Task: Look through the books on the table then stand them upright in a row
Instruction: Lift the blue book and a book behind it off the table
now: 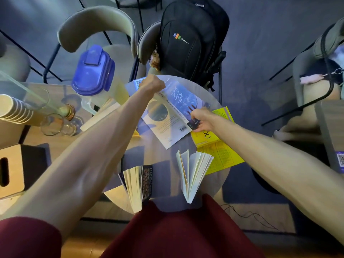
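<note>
A blue-and-white book (168,116) lies cover-up and spread open near the far side of the round table (160,157). My left hand (151,85) grips its far top edge. My right hand (202,119) pinches its near right corner. A yellow book (221,151) lies flat to the right, partly under the blue one. Two books stand upright near me with their pages fanned: a dark-covered book (136,185) on the left and a pale-covered book (192,174) on the right.
A jug with a blue lid (95,71) and yellowish liquid stands left of the books. Glasses (55,123) and stacked paper cups (13,110) sit further left. A black backpack (191,38) rests on a chair behind the table.
</note>
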